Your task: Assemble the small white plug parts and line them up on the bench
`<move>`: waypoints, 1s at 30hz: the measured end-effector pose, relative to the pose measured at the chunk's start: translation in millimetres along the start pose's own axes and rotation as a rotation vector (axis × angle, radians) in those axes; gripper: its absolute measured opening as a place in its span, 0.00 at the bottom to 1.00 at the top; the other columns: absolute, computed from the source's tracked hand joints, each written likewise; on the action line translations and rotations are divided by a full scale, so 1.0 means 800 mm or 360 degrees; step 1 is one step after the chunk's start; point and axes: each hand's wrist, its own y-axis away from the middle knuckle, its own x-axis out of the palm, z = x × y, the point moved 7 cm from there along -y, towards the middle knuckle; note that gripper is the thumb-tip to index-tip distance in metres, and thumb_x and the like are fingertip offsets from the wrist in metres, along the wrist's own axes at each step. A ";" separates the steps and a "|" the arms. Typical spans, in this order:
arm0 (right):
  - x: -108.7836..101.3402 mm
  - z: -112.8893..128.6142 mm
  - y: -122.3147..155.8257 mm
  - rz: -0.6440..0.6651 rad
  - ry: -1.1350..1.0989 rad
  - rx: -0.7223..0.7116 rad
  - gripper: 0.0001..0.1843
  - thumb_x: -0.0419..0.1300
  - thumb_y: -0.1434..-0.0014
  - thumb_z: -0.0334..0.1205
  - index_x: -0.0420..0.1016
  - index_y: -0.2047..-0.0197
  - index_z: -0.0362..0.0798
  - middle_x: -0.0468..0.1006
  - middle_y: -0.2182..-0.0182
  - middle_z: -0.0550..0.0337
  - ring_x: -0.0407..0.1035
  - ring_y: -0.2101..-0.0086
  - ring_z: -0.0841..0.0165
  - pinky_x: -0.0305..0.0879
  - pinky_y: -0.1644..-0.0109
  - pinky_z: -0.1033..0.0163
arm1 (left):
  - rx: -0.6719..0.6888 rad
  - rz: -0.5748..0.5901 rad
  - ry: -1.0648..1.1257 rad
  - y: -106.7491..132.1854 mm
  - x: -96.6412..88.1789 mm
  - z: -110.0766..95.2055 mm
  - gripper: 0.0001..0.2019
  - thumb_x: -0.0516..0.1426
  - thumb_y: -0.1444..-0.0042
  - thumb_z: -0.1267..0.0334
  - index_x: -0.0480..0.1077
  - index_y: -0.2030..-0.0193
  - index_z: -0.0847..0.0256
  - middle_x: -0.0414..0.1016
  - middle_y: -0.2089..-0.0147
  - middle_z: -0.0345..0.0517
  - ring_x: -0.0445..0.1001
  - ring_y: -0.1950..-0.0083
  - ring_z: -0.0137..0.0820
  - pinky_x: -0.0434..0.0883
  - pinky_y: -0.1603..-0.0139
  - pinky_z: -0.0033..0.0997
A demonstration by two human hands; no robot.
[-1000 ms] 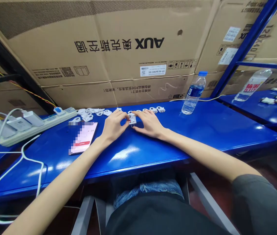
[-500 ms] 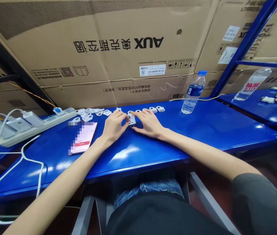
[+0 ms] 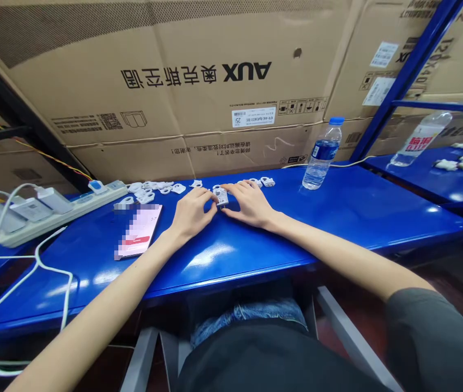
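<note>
A small white charger plug (image 3: pixel 222 198), its metal prongs pointing toward me, is between my hands over the blue table. The fingertips of my left hand (image 3: pixel 194 211) are closed against its left side. From the right, my right hand (image 3: pixel 253 204) curls around it, index fingertip at its far edge and thumb close to the prongs. The fingers partly cover the plug. Beyond my hands lies a row of similar white pieces (image 3: pixel 178 188), some with looped white parts. More white pieces (image 3: pixel 267 181) lie past my right hand.
A phone (image 3: pixel 144 231) lies left of my left hand. Farther left are a power strip (image 3: pixel 80 206) with white adapters and a loose white cable (image 3: pixel 70 283). A water bottle (image 3: pixel 322 155) stands at the right. A large cardboard box (image 3: pixel 174 120) walls off the back.
The plug has tilted slightly between my fingers, its prongs shifting a little. My hands stay in nearly the same place, and the view has moved slightly.
</note>
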 end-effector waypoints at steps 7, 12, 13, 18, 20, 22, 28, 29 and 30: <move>0.003 0.001 0.000 0.0004 0.0001 -0.0016 0.29 0.63 0.33 0.50 0.70 0.33 0.46 0.79 0.40 0.47 0.70 0.41 0.50 0.56 0.31 0.43 | -0.0167 -0.0062 0.0244 -0.001 -0.001 0.010 0.06 0.57 0.40 0.67 0.77 0.61 0.57 0.82 0.59 0.45 0.78 0.56 0.37 0.73 0.53 0.37; 0.005 0.001 0.000 0.0017 -0.0012 -0.0024 0.30 0.62 0.33 0.51 0.69 0.33 0.47 0.78 0.39 0.47 0.69 0.40 0.50 0.56 0.30 0.42 | -0.0248 -0.0099 0.0404 -0.003 -0.004 0.012 0.05 0.59 0.41 0.65 0.78 0.62 0.57 0.83 0.60 0.43 0.78 0.59 0.35 0.74 0.55 0.36; 0.005 0.001 0.000 0.0016 -0.0007 -0.0030 0.30 0.62 0.33 0.51 0.69 0.33 0.47 0.78 0.39 0.47 0.69 0.40 0.50 0.56 0.30 0.42 | -0.0253 -0.0120 0.0420 -0.003 -0.006 0.012 0.05 0.59 0.41 0.65 0.78 0.62 0.57 0.83 0.61 0.43 0.78 0.59 0.35 0.74 0.55 0.36; 0.005 0.005 0.000 0.0028 -0.0015 -0.0061 0.30 0.61 0.32 0.52 0.69 0.32 0.46 0.77 0.38 0.46 0.69 0.39 0.50 0.56 0.30 0.42 | -0.0321 -0.0153 0.0486 -0.005 -0.010 0.012 0.05 0.61 0.41 0.63 0.80 0.62 0.56 0.84 0.62 0.43 0.78 0.59 0.35 0.75 0.54 0.36; 0.004 0.006 0.000 0.0012 -0.0024 -0.0075 0.30 0.61 0.31 0.51 0.69 0.33 0.45 0.77 0.37 0.46 0.70 0.39 0.51 0.55 0.29 0.43 | -0.0357 -0.0137 0.0503 -0.005 -0.009 0.014 0.05 0.61 0.41 0.62 0.80 0.62 0.55 0.84 0.61 0.42 0.78 0.58 0.35 0.75 0.54 0.37; 0.003 0.007 0.000 -0.0008 -0.0023 -0.0082 0.29 0.61 0.31 0.51 0.70 0.33 0.43 0.77 0.38 0.45 0.70 0.39 0.51 0.54 0.29 0.43 | -0.0382 -0.0141 0.0519 -0.004 -0.008 0.016 0.05 0.62 0.41 0.61 0.80 0.62 0.55 0.84 0.61 0.42 0.79 0.58 0.36 0.75 0.52 0.38; 0.000 0.007 0.000 -0.0007 -0.0061 -0.0067 0.28 0.62 0.32 0.51 0.70 0.33 0.47 0.78 0.38 0.48 0.70 0.39 0.52 0.55 0.29 0.43 | -0.0468 -0.0172 0.0618 -0.003 -0.008 0.024 0.06 0.63 0.41 0.59 0.81 0.62 0.55 0.85 0.58 0.43 0.80 0.57 0.36 0.74 0.50 0.40; -0.001 0.007 0.000 -0.0006 -0.0069 -0.0059 0.28 0.62 0.31 0.51 0.70 0.33 0.48 0.78 0.38 0.48 0.70 0.39 0.52 0.55 0.29 0.42 | -0.0477 -0.0169 0.0628 -0.003 -0.008 0.024 0.06 0.63 0.41 0.58 0.81 0.61 0.55 0.85 0.58 0.43 0.80 0.57 0.37 0.74 0.50 0.40; -0.001 0.007 0.000 -0.0006 -0.0075 -0.0051 0.27 0.61 0.31 0.51 0.71 0.33 0.49 0.78 0.38 0.49 0.69 0.39 0.52 0.55 0.29 0.42 | -0.0483 -0.0164 0.0634 -0.003 -0.008 0.025 0.07 0.63 0.40 0.58 0.81 0.61 0.55 0.86 0.58 0.43 0.80 0.57 0.37 0.74 0.50 0.40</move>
